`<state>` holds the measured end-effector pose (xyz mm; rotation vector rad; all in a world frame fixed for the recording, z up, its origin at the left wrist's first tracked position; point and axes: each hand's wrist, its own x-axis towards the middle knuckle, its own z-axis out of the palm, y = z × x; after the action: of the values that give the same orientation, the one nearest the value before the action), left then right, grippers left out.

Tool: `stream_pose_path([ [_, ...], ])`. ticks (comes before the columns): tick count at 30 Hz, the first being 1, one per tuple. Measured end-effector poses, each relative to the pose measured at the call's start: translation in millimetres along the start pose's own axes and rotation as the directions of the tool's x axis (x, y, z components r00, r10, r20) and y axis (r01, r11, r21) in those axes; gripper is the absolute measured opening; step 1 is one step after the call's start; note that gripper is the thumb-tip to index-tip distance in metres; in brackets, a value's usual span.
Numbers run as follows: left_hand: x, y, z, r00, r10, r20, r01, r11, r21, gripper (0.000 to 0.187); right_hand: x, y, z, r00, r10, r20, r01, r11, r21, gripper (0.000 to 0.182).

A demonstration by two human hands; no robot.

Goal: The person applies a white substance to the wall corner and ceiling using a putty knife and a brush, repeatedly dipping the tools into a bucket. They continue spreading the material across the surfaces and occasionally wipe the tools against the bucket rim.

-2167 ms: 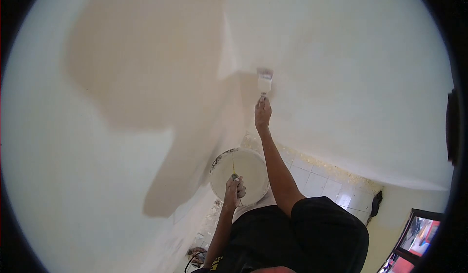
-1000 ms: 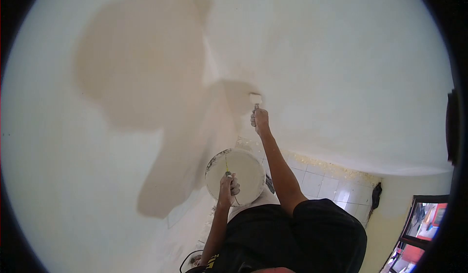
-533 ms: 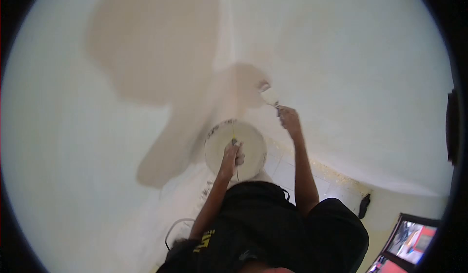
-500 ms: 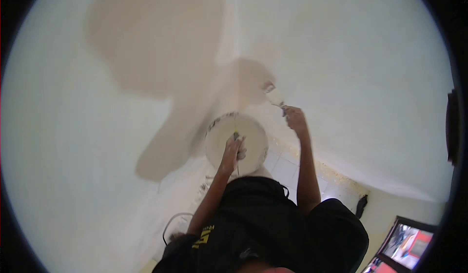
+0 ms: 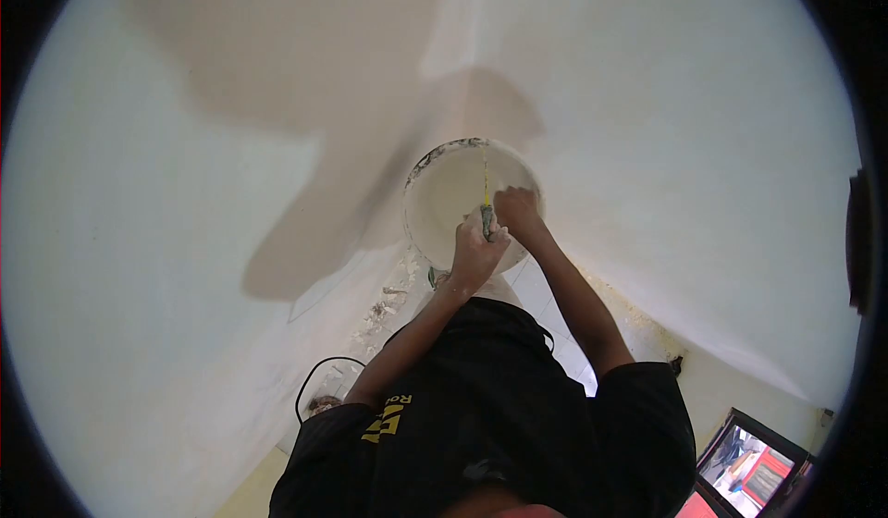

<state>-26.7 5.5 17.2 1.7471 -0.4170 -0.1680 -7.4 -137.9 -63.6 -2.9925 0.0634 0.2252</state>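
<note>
A round bucket [image 5: 427, 165] of pale, creamy paint hangs in front of my body, its rim smeared with dark and white marks. My left hand [image 5: 478, 245] is wrapped round the dark grip of the bucket's handle [image 5: 487, 180], whose thin yellow part runs to the far rim. Over the right side of the opening, my right hand [image 5: 519, 211] is closed, knuckles up. The paintbrush it held half a second ago is hidden beneath the hand. White smears show on my left fingers.
Two pale walls meet in a corner ahead, with a large damp-looking or shadowed patch [image 5: 305, 65] on the left one. Flaked debris [image 5: 381, 313] lies along the left wall's foot. A black cable [image 5: 301, 388] loops at lower left. A dark-framed opening [image 5: 751, 467] is at lower right.
My right hand has come down and left from the right wall to the bucket, taking the brush out of sight. Bucket and left hand appear higher in view.
</note>
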Motion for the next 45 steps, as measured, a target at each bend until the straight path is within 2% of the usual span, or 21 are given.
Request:
stream_pose_path([
  [7, -2, 4, 9, 0.996, -0.088, 0.006, 0.087, 0.972, -0.219, 0.018, 50, -14, 25, 0.940, -0.082, 0.332, 0.167, 0.957, -0.237, 0.014],
  [9, 2, 1, 7, 0.995, -0.098, 0.001, 0.094, 0.950, -0.297, 0.018, 60, -21, 38, 0.934, -0.037, 0.354, 0.029, 0.999, 0.027, 0.014],
  [16, 2, 2, -2, 0.991, -0.069, 0.118, 0.096, 0.966, -0.240, 0.019, 59, -24, 44, 0.899, -0.234, 0.370, 0.244, 0.970, 0.022, 0.018],
  [18, 5, 7, 1, 0.991, -0.070, 0.117, 0.094, 0.971, -0.218, 0.018, 57, 5, 79, 0.838, -0.533, 0.116, 0.521, 0.846, 0.114, 0.018],
  [19, 7, 11, 4, 0.991, -0.093, 0.099, 0.112, 0.970, -0.215, 0.019, 51, 23, 102, 0.837, -0.536, 0.113, 0.524, 0.844, 0.115, 0.018],
  [20, 8, 16, 7, 0.990, -0.115, 0.082, 0.130, 0.969, -0.212, 0.020, 39, 40, 126, 0.948, -0.316, 0.040, 0.271, 0.864, 0.424, 0.017],
  [21, 11, 20, 12, 0.991, -0.111, 0.078, 0.125, 0.970, -0.208, 0.020, 27, 50, 135, 0.997, -0.068, 0.049, 0.015, 0.720, 0.694, 0.015],
  [22, 12, 24, 15, 0.995, -0.098, 0.017, 0.099, 0.965, -0.241, 0.020, 11, 51, 113, 0.996, -0.072, 0.042, 0.023, 0.719, 0.695, 0.015],
  [24, 14, 21, 24, 0.996, -0.081, -0.047, 0.065, 0.960, -0.273, 0.019, -31, 51, 44, 0.912, -0.214, -0.350, 0.350, 0.852, 0.389, 0.015],
  [25, 13, 9, 29, 0.991, -0.125, -0.044, 0.108, 0.952, -0.286, 0.019, -49, 54, 26, 0.909, -0.214, -0.357, 0.352, 0.853, 0.385, 0.015],
  [27, 18, 22, 30, 0.987, -0.160, -0.030, 0.144, 0.942, -0.302, 0.018, -81, 67, -5, 0.982, -0.097, -0.161, 0.183, 0.684, 0.706, 0.018],
  [28, 21, 44, 27, 0.960, -0.280, 0.009, 0.252, 0.850, -0.462, 0.019, -98, 73, -23, 0.982, -0.087, -0.170, 0.183, 0.688, 0.702, 0.018],
  [29, 27, 58, 26, 0.919, -0.388, 0.069, 0.349, 0.720, -0.600, 0.019, -113, 78, -42, 0.994, 0.105, 0.028, -0.076, 0.487, 0.870, 0.021],
  [30, 29, 67, 28, 0.932, -0.358, 0.055, 0.319, 0.740, -0.592, 0.018, -124, 85, -56, 0.937, 0.232, 0.263, -0.312, 0.210, 0.927, 0.024],
  [31, 31, 65, 30, 0.935, -0.348, 0.063, 0.316, 0.743, -0.590, 0.018, -130, 95, -63, 0.937, 0.241, 0.253, -0.305, 0.208, 0.929, 0.024],
  [33, 30, 59, 34, 0.933, -0.342, 0.111, 0.329, 0.691, -0.644, 0.015, -141, 114, -76, 0.881, 0.288, 0.376, -0.359, -0.114, 0.927, 0.027],
  [35, 30, 54, 37, 0.930, -0.347, 0.120, 0.340, 0.688, -0.641, 0.016, -135, 130, -86, 0.894, 0.261, 0.364, -0.328, -0.172, 0.929, 0.023],
  [37, 30, 51, 36, 0.928, -0.352, 0.124, 0.346, 0.686, -0.640, 0.016, -112, 139, -91, 0.931, 0.196, 0.308, -0.214, -0.388, 0.896, 0.023],
  [39, 28, 46, 35, 0.928, -0.341, 0.148, 0.352, 0.677, -0.647, 0.018, -73, 146, -85, 0.928, 0.164, 0.334, -0.253, -0.380, 0.890, 0.021],
  [41, 26, 40, 32, 0.928, -0.339, 0.153, 0.357, 0.698, -0.620, 0.019, -27, 154, -53, 0.920, 0.199, 0.336, -0.181, -0.546, 0.818, 0.016],
  [45, 31, 47, 34, 0.920, -0.379, 0.104, 0.370, 0.745, -0.555, 0.020, 57, 174, -20, 0.895, 0.253, 0.368, -0.126, -0.646, 0.753, 0.009],
])
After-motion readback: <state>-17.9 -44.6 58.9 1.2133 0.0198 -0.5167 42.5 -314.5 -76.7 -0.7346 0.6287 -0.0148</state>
